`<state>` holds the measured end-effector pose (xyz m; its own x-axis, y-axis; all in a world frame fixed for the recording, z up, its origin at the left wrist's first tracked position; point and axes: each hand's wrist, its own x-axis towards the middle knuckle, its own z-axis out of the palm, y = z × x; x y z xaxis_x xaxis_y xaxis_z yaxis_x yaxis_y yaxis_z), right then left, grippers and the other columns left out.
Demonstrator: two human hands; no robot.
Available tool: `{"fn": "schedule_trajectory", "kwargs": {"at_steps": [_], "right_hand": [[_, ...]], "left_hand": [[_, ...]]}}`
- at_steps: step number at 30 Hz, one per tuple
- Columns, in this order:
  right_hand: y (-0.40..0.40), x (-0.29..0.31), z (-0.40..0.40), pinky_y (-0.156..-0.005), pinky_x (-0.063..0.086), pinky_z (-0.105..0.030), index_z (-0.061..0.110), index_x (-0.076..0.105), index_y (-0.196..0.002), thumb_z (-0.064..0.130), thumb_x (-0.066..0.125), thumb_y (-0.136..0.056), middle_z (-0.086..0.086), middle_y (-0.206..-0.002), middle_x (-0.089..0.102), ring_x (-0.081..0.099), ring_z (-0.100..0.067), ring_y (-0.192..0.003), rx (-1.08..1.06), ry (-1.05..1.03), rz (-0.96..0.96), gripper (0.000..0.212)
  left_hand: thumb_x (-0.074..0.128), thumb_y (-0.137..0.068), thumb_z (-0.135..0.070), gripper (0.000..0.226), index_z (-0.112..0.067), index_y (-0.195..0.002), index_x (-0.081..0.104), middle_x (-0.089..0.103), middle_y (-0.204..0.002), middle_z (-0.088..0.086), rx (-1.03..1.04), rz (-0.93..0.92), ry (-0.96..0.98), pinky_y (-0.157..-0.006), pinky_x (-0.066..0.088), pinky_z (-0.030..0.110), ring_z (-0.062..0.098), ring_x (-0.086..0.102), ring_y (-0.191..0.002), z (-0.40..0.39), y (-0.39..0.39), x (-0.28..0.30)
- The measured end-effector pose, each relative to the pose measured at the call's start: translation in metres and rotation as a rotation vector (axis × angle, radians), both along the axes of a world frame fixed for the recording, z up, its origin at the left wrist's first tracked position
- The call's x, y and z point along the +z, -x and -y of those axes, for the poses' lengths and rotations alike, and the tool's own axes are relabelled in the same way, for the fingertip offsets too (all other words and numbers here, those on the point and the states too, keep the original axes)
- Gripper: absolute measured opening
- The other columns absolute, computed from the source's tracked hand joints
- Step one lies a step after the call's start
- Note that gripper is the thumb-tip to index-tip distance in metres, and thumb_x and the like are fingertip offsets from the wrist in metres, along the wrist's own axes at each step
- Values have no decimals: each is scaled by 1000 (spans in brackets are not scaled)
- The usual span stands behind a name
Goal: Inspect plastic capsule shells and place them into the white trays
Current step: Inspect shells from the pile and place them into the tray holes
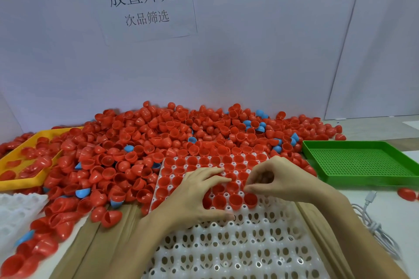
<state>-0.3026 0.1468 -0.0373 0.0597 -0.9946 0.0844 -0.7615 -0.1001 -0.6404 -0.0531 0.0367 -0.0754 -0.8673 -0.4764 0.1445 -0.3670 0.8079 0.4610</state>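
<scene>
While the left hand [195, 197] lies flat, fingers spread, on the white tray [249, 244], the right hand [278, 179] pinches together over seated red shells [235, 200].

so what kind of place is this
Probably a factory sorting bench: a heap of red shells, a white tray being filled by hand, and a printed sign on the wall.
</scene>
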Motion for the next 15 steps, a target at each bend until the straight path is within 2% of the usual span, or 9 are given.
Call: {"fn": "schedule_trajectory", "kwargs": {"at_steps": [5,8,9,11,13,15], "right_hand": [[-5,0,3,-57,48,-16,26,80,-77,46,67,-98,7,-65,72,61,-4,-54,-116,182,87,32],[-9,-3,5,-55,47,-17,25,78,-74,47,60,-101,3,-62,69,59,-9,-50,-148,260,109,39],[-10,-4,6,-54,47,-17,25,77,-73,48,58,-101,3,-60,68,58,-8,-49,-154,281,120,40],[-12,-8,8,-52,46,-17,26,76,-72,47,57,-102,3,-59,67,57,-7,-48,-158,315,140,42],[-14,-11,11,-51,44,-17,27,74,-71,48,56,-102,3,-58,66,54,-7,-47,-161,349,141,42],[-16,-15,13,-50,41,-15,25,72,-71,50,54,-102,2,-59,64,52,-7,-46,-159,383,126,44]], "left_hand": [[69,-81,-80,79,-51,-150,43,23,-161,-35,-20,-1,3,-124,12,30,-31,-1,-136,5,1,1],[65,-79,-84,79,-54,-148,43,22,-162,-34,-22,21,-75,-121,12,30,-34,-1,-133,7,2,6],[61,-78,-88,78,-55,-147,43,24,-162,-34,-12,29,-102,-122,15,31,-30,5,-137,8,2,9],[54,-80,-90,72,-52,-142,51,39,-156,-31,14,7,-117,-122,30,32,-17,29,-140,12,4,19],[54,-90,-77,56,-42,-133,64,59,-137,-28,46,-84,-73,-112,45,28,-13,50,-126,21,9,29],[59,-101,-55,38,-32,-130,69,66,-129,-23,90,-163,31,-109,48,27,-9,56,-121,32,14,35]]}}
